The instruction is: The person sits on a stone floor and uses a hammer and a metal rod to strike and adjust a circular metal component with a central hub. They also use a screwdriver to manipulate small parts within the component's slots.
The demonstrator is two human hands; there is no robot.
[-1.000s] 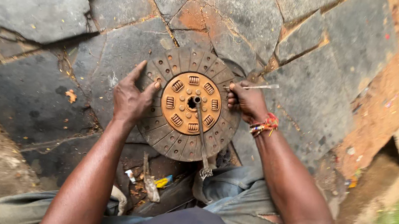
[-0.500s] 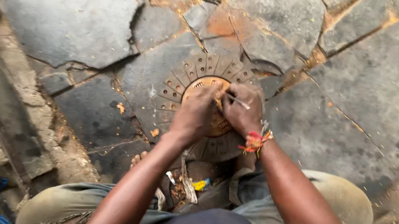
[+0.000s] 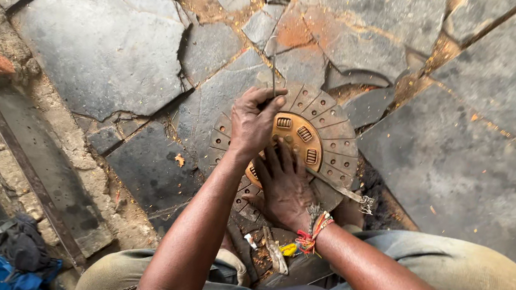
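Both hands work on a rusty clutch disc (image 3: 310, 138) lying flat on cracked stone paving (image 3: 108, 37). Left hand (image 3: 254, 122) is closed around a thin metal rod (image 3: 274, 69) above the disc; right hand (image 3: 285, 187) presses open-fingered on its centre plate.

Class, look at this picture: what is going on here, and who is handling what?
A person seated on cracked stone paving works on a round, rusty metal clutch disc lying flat on the ground. The left hand grips a thin metal rod standing over the disc's orange hub. The right hand presses flat on the disc. A long grey metal tool lies across the disc's lower edge.
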